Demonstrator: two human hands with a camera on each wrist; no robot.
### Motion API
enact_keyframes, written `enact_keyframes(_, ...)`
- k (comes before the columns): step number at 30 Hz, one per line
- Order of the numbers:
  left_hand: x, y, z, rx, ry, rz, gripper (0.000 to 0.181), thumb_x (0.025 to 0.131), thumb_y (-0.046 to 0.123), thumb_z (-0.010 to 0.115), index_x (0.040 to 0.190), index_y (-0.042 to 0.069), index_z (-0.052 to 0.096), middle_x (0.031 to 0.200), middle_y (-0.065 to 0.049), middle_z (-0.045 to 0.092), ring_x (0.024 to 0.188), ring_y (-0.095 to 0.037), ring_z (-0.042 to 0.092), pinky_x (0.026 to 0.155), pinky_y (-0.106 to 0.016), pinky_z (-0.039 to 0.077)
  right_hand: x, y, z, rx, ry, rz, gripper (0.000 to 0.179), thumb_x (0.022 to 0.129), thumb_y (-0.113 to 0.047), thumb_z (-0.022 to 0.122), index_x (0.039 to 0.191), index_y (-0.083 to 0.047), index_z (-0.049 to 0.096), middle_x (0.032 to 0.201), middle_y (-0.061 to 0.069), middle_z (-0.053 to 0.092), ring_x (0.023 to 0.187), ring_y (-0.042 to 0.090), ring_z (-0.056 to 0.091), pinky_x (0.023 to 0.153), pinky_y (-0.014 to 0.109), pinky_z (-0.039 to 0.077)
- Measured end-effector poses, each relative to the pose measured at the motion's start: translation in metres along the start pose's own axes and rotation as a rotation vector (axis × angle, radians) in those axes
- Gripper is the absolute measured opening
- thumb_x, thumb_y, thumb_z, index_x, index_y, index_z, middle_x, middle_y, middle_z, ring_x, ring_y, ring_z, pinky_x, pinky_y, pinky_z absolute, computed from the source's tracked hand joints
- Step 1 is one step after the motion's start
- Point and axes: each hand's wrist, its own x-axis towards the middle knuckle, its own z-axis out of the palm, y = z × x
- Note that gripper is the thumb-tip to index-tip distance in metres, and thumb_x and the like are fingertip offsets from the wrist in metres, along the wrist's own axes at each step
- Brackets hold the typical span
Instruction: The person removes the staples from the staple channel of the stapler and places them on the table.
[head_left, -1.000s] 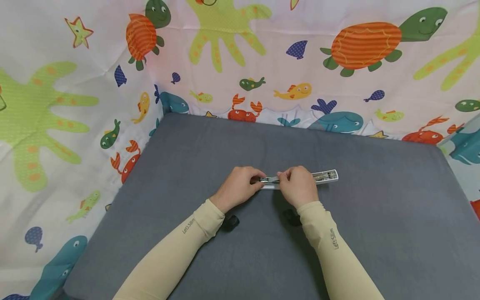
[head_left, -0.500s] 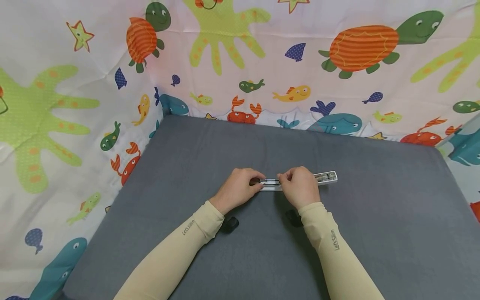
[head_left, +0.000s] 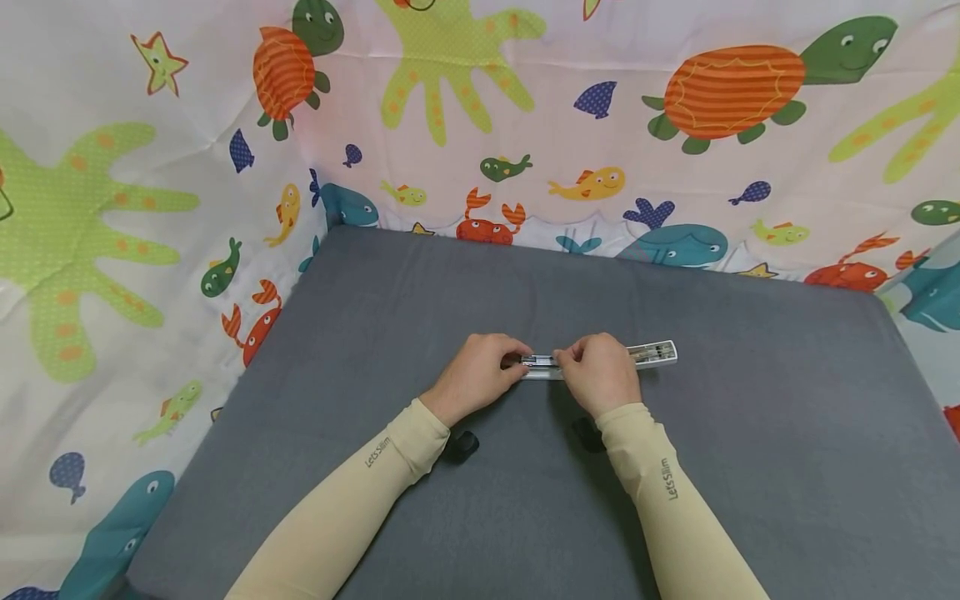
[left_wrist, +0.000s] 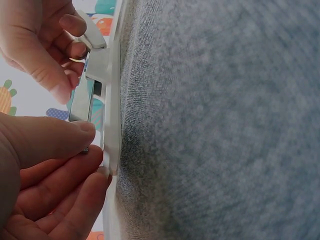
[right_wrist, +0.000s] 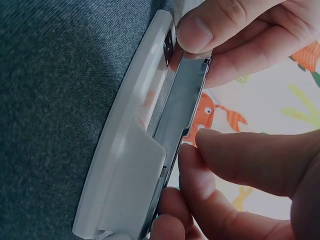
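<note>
A white and silver stapler lies across the grey surface, its top swung back to the right and its metal magazine exposed over the white base. My left hand pinches the magazine's left end between thumb and fingers, with other fingertips at the base's end. My right hand is over the stapler's middle; its thumb and index fingertip come close together at the magazine's edge, and its other fingers curl against the stapler's body. The head view hides the hinge part behind the right hand.
A grey cloth-covered surface spreads around the hands. Behind and to the left hangs a white curtain printed with sea animals. A small black device sits under the left wrist, and another black device under the right.
A thin silver strip that slanted between the right fingers and the magazine a second ago no longer shows slanted. The right hand has shifted slightly; the left keeps its pinch.
</note>
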Motion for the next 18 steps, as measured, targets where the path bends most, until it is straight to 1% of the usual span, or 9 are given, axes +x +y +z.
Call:
enact_keyframes(6, 0.0003, -0.0007, 0.0007, 0.011, 0.000, 0.001, 0.021, 0.101, 0.015, 0.078, 0.121, 0.011, 0.083, 0.115, -0.005, 0.081, 0.093, -0.014, 0.076, 0.083, -0.030, 0.063, -0.0010, 0.0000, 0.0003, -0.003, 0.007, -0.006, 0.030, 0.100, -0.026, 0.074, 0.079, -0.006, 0.082, 0.066, 0.006, 0.068, 0.060, 0.023, 0.059, 0.056, 0.035, 0.041)
enact_keyframes(14, -0.0004, 0.0003, 0.0001, -0.002, -0.004, -0.007, 0.022, 0.101, 0.014, 0.078, 0.122, 0.010, 0.082, 0.116, -0.006, 0.081, 0.094, -0.014, 0.075, 0.084, -0.032, 0.064, -0.0010, -0.0012, 0.0017, -0.021, 0.015, -0.014, 0.031, 0.099, -0.027, 0.076, 0.077, -0.006, 0.081, 0.066, 0.006, 0.068, 0.062, 0.024, 0.059, 0.056, 0.035, 0.042)
enact_keyframes(18, -0.0003, 0.0001, 0.0005, 0.008, -0.001, -0.002, 0.021, 0.101, 0.015, 0.078, 0.122, 0.011, 0.083, 0.116, -0.005, 0.081, 0.094, -0.013, 0.075, 0.084, -0.031, 0.064, -0.0009, -0.0009, 0.0027, -0.027, 0.021, -0.014, 0.030, 0.098, -0.026, 0.077, 0.077, -0.006, 0.082, 0.067, 0.006, 0.068, 0.062, 0.024, 0.060, 0.056, 0.034, 0.042)
